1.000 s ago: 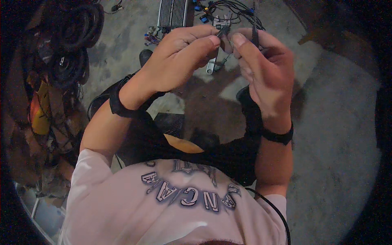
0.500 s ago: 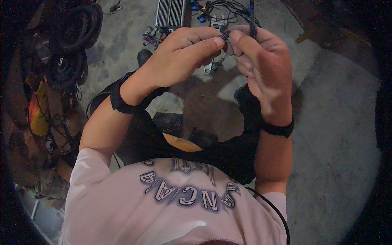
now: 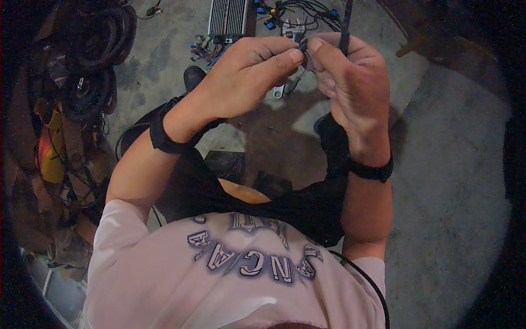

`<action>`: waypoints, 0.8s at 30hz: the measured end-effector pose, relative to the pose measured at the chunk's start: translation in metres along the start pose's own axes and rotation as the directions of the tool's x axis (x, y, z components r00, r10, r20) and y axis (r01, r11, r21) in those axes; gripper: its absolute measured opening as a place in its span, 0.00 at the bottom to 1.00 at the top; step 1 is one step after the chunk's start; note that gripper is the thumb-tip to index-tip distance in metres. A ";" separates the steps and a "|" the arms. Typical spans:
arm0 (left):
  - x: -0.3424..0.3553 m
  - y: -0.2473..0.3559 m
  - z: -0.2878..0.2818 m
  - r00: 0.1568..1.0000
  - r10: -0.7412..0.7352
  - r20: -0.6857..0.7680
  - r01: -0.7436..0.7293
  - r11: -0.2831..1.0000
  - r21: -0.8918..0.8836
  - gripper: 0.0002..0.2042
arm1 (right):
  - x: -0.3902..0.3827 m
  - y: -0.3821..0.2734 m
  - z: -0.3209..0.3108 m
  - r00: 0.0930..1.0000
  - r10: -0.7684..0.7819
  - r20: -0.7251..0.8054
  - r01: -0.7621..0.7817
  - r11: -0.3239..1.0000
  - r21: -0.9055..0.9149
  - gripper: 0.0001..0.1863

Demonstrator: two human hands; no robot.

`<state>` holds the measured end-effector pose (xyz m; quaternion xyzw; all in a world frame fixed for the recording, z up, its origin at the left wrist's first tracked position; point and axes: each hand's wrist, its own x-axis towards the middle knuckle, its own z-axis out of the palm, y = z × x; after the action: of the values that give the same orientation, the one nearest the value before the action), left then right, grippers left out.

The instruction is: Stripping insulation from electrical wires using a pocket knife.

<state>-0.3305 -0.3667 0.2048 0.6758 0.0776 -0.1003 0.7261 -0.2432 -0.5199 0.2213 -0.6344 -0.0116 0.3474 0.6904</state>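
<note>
My left hand (image 3: 246, 77) is closed, its thumb and forefinger pinching a small dark piece (image 3: 303, 47) that looks like a wire end or connector. Facing it, the thumb and fingers of my right hand (image 3: 350, 74) are closed at the same piece, so the fingertips of both hands almost meet. A slim dark strip or shaft (image 3: 346, 24) stands up out of my right hand, between its fingers; its kind is not clear. Just beyond the fingertips, a pale metal tool (image 3: 279, 90) lies on the floor, partly hidden by my hands.
A finned metal controller box (image 3: 227, 17) with a bunch of coloured wires (image 3: 204, 50) lies on the concrete floor ahead. Black cables with blue connectors (image 3: 269, 24) are beside it. Tyres (image 3: 90, 93) and cardboard (image 3: 71, 192) are heaped at the left. My knees are spread below my hands.
The dark strip in my right hand has tilted and now sticks up further to the right. My right hand has turned slightly; both hands stay at nearly the same place.
</note>
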 end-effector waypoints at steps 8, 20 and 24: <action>-0.002 0.007 0.003 0.997 -0.078 0.024 0.079 0.997 -0.027 0.14 | -0.002 -0.001 -0.002 0.999 -0.045 -0.015 0.044 0.998 -0.040 0.07; 0.000 0.006 0.001 0.999 -0.026 0.031 0.026 1.000 -0.005 0.12 | 0.002 -0.002 -0.004 1.000 0.022 -0.001 -0.022 0.998 -0.051 0.08; -0.007 -0.001 -0.005 0.999 -0.017 0.032 0.018 1.000 -0.017 0.11 | -0.001 0.004 0.005 1.000 -0.017 -0.001 0.017 0.999 -0.040 0.08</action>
<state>-0.3375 -0.3619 0.2052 0.6671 0.0730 -0.1167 0.7322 -0.2485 -0.5164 0.2191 -0.6481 -0.0233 0.3406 0.6807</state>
